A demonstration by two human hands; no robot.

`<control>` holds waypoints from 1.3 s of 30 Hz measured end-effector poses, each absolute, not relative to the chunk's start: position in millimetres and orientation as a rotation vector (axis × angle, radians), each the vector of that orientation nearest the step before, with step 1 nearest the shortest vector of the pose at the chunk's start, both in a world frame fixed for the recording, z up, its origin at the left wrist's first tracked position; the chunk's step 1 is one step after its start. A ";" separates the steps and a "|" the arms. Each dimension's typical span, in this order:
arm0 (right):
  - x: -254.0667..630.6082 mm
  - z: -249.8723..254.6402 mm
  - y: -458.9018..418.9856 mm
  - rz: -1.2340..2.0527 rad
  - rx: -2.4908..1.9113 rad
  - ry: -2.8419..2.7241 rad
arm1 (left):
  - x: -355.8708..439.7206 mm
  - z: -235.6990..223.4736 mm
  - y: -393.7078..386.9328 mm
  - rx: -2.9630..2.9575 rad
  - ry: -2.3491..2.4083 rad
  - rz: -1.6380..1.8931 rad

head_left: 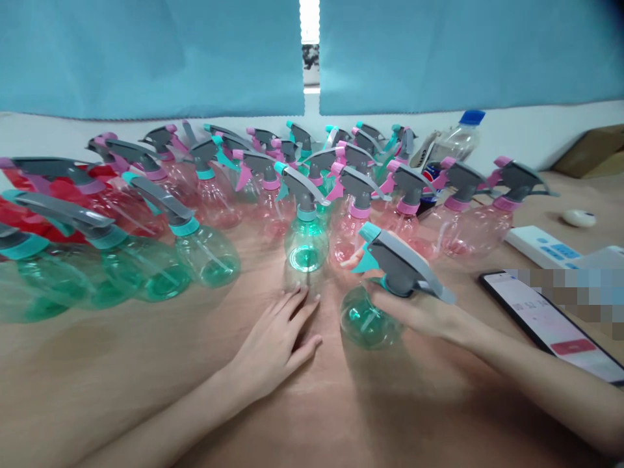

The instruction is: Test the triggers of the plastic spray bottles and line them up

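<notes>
My right hand (414, 312) grips a green spray bottle (368, 322) by its neck, under the grey trigger head (402, 266) with its teal nozzle. The bottle stands on the wooden table (146, 364), slightly tilted. My left hand (277, 341) lies flat on the table with its fingers stretched out, just left of that bottle. Its fingertips are close in front of another green spray bottle (306, 240) that stands upright.
Many pink and green spray bottles (351, 214) crowd the back and left of the table. A phone (550, 325) lies at the right, with a white remote-like device (541, 247) and a small white object (578, 218) behind it. A clear drink bottle (451, 143) lies at the back. Blue curtains hang behind.
</notes>
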State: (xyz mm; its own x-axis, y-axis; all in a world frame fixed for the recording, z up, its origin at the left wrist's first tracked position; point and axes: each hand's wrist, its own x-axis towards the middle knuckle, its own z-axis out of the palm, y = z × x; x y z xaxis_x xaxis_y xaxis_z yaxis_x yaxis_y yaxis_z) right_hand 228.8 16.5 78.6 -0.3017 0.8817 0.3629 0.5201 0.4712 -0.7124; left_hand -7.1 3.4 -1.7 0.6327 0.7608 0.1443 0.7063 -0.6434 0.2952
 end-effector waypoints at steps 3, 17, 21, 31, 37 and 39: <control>228.6 76.1 19.3 0.816 -1.045 -1.876 | -6.5 -1.9 3.3 2.645 1.204 0.369; 228.5 70.1 19.4 0.866 -1.021 -1.847 | -5.6 -3.0 4.1 2.640 1.208 0.371; 228.1 68.8 19.9 0.906 -1.019 -1.840 | -5.0 -3.0 4.1 2.650 1.215 0.379; 227.0 72.4 19.0 0.859 -1.018 -1.874 | -3.2 -0.9 2.5 2.699 1.248 0.306; 230.0 68.4 18.1 0.889 -1.004 -1.839 | -3.6 -2.4 2.5 2.702 1.231 0.354; 230.2 68.1 18.1 0.896 -0.993 -1.842 | -3.5 -2.0 2.4 2.707 1.230 0.354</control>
